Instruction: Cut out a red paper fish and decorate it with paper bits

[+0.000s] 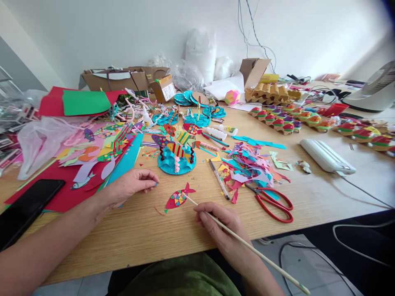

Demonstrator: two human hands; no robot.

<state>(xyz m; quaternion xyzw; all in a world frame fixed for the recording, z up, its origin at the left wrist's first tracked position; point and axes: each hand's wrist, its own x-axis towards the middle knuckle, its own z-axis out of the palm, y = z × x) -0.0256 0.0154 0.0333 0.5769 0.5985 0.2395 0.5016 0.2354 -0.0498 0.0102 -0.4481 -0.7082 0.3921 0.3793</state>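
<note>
My right hand (217, 222) grips a long thin wooden stick (256, 250), its tip touching a red paper fish (171, 201) that lies flat on the table. Small coloured triangles cover the fish's middle. To the upper left of the fish, my left hand (134, 187) is closed in a pinch, with a tiny blue scrap of paper (156, 185) at the fingertips. Beyond the fish stands a blue round base (165, 166) with several patterned paper fish upright on it. A green snippet (166, 211) lies by the fish's lower end.
Red-handled scissors (279, 205), a pen (219, 179) and a heap of paper scraps (249, 164) lie to the right. A black phone (32, 205) and coloured paper sheets (70, 199) are at left. Painted egg-carton pieces (277, 119) and a white power bank (327, 156) sit farther right.
</note>
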